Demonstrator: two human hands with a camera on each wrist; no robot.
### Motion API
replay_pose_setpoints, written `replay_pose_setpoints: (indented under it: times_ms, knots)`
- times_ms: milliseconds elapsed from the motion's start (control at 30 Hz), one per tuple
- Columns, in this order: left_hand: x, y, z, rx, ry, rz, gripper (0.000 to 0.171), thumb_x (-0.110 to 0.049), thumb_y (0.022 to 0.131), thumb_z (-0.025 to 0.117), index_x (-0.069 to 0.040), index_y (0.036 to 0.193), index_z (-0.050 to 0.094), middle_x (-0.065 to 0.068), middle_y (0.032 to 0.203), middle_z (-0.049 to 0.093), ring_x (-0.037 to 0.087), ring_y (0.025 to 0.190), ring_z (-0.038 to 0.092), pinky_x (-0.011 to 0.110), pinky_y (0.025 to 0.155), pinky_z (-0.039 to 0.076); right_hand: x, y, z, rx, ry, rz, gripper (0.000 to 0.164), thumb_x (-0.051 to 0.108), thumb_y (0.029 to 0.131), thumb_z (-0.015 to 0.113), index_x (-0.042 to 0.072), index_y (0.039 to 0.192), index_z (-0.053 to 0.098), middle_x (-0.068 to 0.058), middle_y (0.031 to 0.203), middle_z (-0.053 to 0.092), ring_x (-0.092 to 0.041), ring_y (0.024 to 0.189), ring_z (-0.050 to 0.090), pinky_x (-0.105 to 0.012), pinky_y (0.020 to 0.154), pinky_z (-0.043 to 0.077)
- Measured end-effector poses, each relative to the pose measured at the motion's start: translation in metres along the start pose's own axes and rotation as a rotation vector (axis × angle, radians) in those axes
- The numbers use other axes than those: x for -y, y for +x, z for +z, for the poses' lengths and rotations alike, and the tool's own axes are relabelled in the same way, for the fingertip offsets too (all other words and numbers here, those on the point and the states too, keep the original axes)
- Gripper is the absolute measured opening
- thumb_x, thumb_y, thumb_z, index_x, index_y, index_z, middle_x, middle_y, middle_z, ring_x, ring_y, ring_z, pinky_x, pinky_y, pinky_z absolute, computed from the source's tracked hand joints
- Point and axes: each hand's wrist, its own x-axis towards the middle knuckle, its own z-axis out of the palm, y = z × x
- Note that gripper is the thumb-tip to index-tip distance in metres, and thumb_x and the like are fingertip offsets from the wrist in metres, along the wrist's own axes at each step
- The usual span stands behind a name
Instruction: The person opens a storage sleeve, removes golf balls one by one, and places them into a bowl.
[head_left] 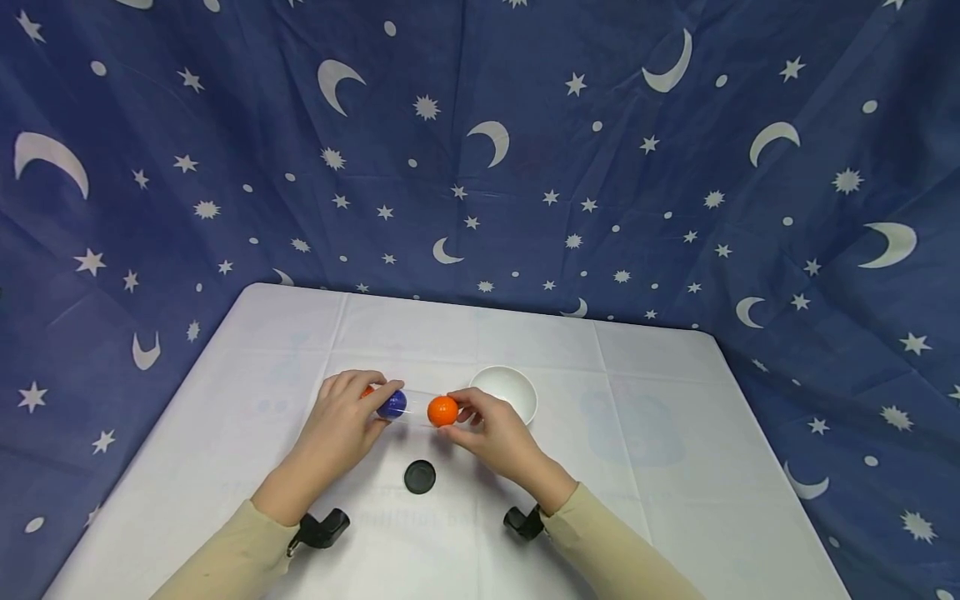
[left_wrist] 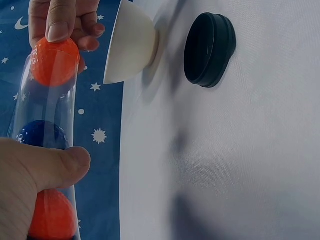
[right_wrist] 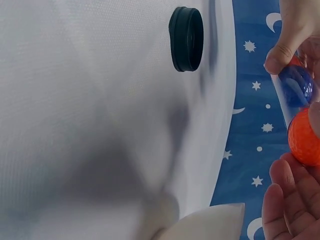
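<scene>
My left hand (head_left: pixel 337 425) grips a clear tube (head_left: pixel 417 402) held sideways above the table, thumb across its near side. Inside the tube are a blue ball (head_left: pixel 392 405) and, further down past the thumb, a second orange ball (left_wrist: pixel 52 215). Something dark shows below that one, mostly cut off in the left wrist view. At the tube's right end, my right hand (head_left: pixel 502 433) pinches an orange ball (head_left: pixel 442 411) with a dimpled-looking surface. In the left wrist view this ball sits partly within the tube's mouth, and a fingertip touches it.
A white bowl (head_left: pixel 517 386) stands just behind my right hand. On the white-covered table (head_left: pixel 300 350), nearer to me than the tube, lies a round black cap (head_left: pixel 420 477). Black camera mounts (head_left: pixel 326 528) stick out from both wrists. A blue star-patterned cloth (head_left: pixel 480 225) hangs behind the table.
</scene>
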Motion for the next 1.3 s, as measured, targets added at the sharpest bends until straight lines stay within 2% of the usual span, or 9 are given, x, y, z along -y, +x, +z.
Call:
replay_pose_setpoints:
  times_ms: [133,300,467,800,933,1133,1300]
  knots:
    - [0.001,0.0,-0.001,-0.01,-0.005,-0.001,0.049,-0.017,0.068,0.076,-0.017,0.115,0.06,0.006,0.106,0.053,0.029,0.101,0.044,0.044,0.088,0.03,-0.001,-0.001,-0.004,-0.009,-0.009,0.014,0.04,0.037,0.075,0.069,0.023,0.11,0.056,0.013,0.095,0.058,-0.012,0.078,0.056,-0.029,0.068,0.048]
    - [0.002,-0.001,-0.001,-0.018,-0.005,-0.004,0.05,-0.017,0.067,0.076,-0.017,0.115,0.06,0.006,0.105,0.053,0.029,0.1,0.044,0.044,0.088,0.03,-0.003,-0.001,-0.011,-0.029,-0.032,0.031,0.04,0.039,0.075,0.069,0.023,0.11,0.056,0.013,0.092,0.058,-0.008,0.077,0.054,-0.027,0.068,0.047]
    - [0.004,-0.002,-0.001,-0.026,-0.002,-0.005,0.052,-0.017,0.066,0.077,-0.017,0.115,0.059,0.006,0.105,0.053,0.029,0.1,0.044,0.045,0.088,0.03,-0.009,-0.001,-0.017,-0.064,-0.046,0.031,0.042,0.041,0.075,0.068,0.022,0.11,0.056,0.013,0.09,0.057,-0.012,0.079,0.055,-0.028,0.068,0.047]
    - [0.004,-0.003,-0.002,-0.019,-0.003,-0.014,0.052,-0.017,0.066,0.077,-0.016,0.115,0.06,0.006,0.105,0.053,0.03,0.1,0.044,0.046,0.089,0.03,-0.022,-0.001,-0.025,-0.132,-0.101,0.091,0.038,0.031,0.074,0.072,0.023,0.108,0.058,0.014,0.096,0.054,-0.01,0.078,0.054,-0.029,0.067,0.048]
    - [0.004,-0.003,-0.002,-0.013,-0.002,-0.02,0.051,-0.018,0.067,0.077,-0.016,0.115,0.06,0.006,0.105,0.053,0.029,0.1,0.044,0.045,0.089,0.03,-0.028,0.0,-0.025,-0.143,-0.134,0.147,0.038,0.034,0.074,0.071,0.024,0.108,0.057,0.015,0.096,0.054,-0.009,0.078,0.053,-0.031,0.068,0.048]
    - [0.003,-0.005,-0.003,-0.003,-0.005,-0.026,0.051,-0.018,0.067,0.077,-0.016,0.116,0.059,0.006,0.106,0.052,0.029,0.101,0.044,0.045,0.088,0.03,-0.033,0.0,-0.023,-0.167,-0.19,0.266,0.037,0.035,0.074,0.07,0.022,0.106,0.057,0.013,0.091,0.056,-0.011,0.077,0.054,-0.027,0.066,0.045]
    - [0.003,-0.005,-0.002,-0.003,-0.009,-0.025,0.051,-0.018,0.067,0.077,-0.015,0.115,0.059,0.006,0.106,0.052,0.029,0.101,0.044,0.045,0.089,0.03,-0.037,0.001,-0.02,-0.158,-0.265,0.311,0.039,0.038,0.074,0.07,0.021,0.107,0.056,0.012,0.092,0.056,-0.01,0.075,0.052,-0.024,0.063,0.043]
